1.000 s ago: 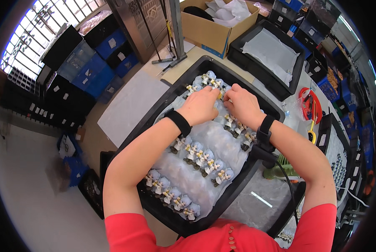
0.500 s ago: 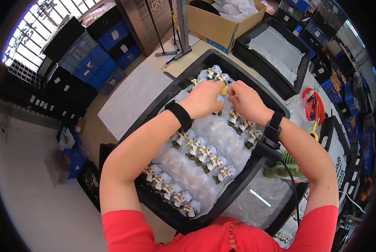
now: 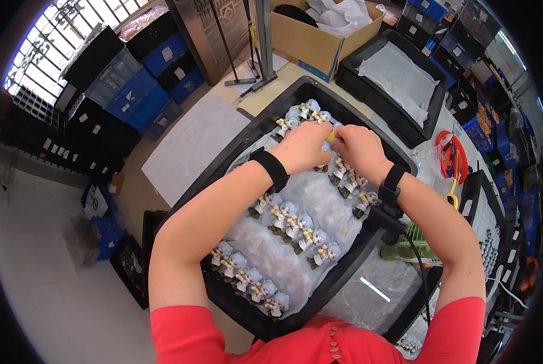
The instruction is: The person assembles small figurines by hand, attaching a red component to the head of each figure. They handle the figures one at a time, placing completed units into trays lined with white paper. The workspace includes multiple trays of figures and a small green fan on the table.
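Both my hands meet over the far part of a black tray [image 3: 338, 297] holding rows of small figurines [image 3: 293, 224] with pale blue-grey heads, white bodies and dark feet. My left hand [image 3: 308, 145] is closed, with a small yellow piece [image 3: 331, 136] showing at its fingertips. Dark figurine feet peek out below that hand. Close against it, my right hand [image 3: 361, 148] is closed too, its fingers pinched together; what they grip is hidden. Translucent white sheeting [image 3: 271, 242] lies between the figurine rows.
A second black tray [image 3: 350, 79] lined with white sheet stands at the far right, beside a cardboard box [image 3: 320, 45]. Further right lie a red ring-shaped item [image 3: 452, 158] and a green object [image 3: 408, 249]. Stacked blue and black bins [image 3: 132, 91] rise at the far left.
Both hands have shifted slightly right and nearer to me, still together with the yellow piece between them. More figurines show at the far left of the tray.
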`<action>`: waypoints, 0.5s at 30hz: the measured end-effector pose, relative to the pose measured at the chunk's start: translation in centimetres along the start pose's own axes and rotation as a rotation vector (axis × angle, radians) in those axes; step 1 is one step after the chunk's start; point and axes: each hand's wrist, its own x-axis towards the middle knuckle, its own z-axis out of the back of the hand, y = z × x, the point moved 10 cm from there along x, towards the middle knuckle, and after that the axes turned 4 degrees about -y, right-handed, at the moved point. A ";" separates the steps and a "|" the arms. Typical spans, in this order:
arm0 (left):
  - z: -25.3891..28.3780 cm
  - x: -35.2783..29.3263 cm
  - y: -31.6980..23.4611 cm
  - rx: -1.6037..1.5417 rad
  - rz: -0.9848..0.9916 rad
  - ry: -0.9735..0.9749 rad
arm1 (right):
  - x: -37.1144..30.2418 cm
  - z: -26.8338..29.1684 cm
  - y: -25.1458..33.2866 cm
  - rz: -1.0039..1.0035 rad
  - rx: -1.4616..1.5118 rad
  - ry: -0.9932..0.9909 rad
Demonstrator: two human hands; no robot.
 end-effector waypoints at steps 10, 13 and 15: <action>-0.9 -0.6 0.0 0.257 0.156 0.060 | 0.0 -0.2 -0.8 -0.088 0.036 0.048; -1.3 0.1 0.1 0.308 0.176 0.083 | 0.1 -0.3 -0.9 -0.091 0.037 0.052; -1.6 0.4 0.0 0.330 0.165 0.108 | 0.1 -0.3 -0.9 -0.084 0.039 0.048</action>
